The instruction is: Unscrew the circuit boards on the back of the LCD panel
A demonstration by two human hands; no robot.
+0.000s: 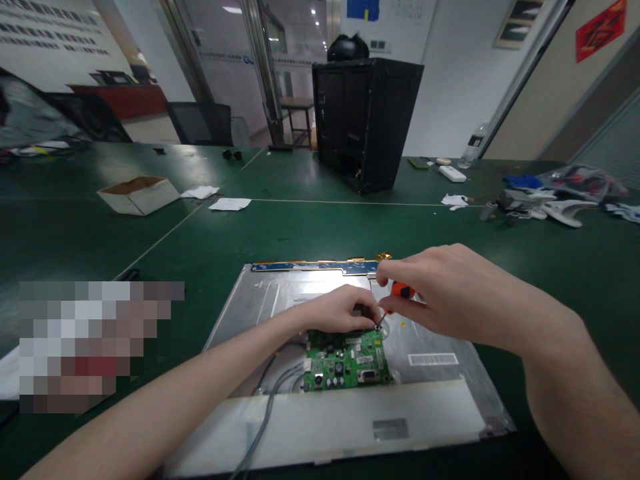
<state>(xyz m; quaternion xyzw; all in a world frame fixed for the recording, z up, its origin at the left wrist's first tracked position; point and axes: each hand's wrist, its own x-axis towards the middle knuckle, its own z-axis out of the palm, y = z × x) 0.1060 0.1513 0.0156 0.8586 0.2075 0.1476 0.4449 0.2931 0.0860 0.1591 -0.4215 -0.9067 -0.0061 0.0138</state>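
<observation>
A green circuit board (pixel 345 363) lies on the metal back of a flat display panel (pixel 435 390). My right hand (pixel 440 287) is closed around a screwdriver (pixel 401 290) with an orange and black handle. Its thin shaft slants down to the board's far right corner. My left hand (pixel 345 308) rests over the board's far edge, its fingertips pinched together beside the screwdriver tip. Whatever those fingertips hold, if anything, is too small to make out. A narrow blue board strip (pixel 310 267) runs along the panel's far edge. Grey cables (pixel 270 407) lead from the board's left side toward me.
On the green table (pixel 280 230) stand an open cardboard box (pixel 140 197) and a black computer case (pixel 367 123). Papers (pixel 230 204) lie near the box. A bottle (pixel 473 145) and assorted plastic bags (pixel 580 183) are at the right. A pixelated patch covers the left side.
</observation>
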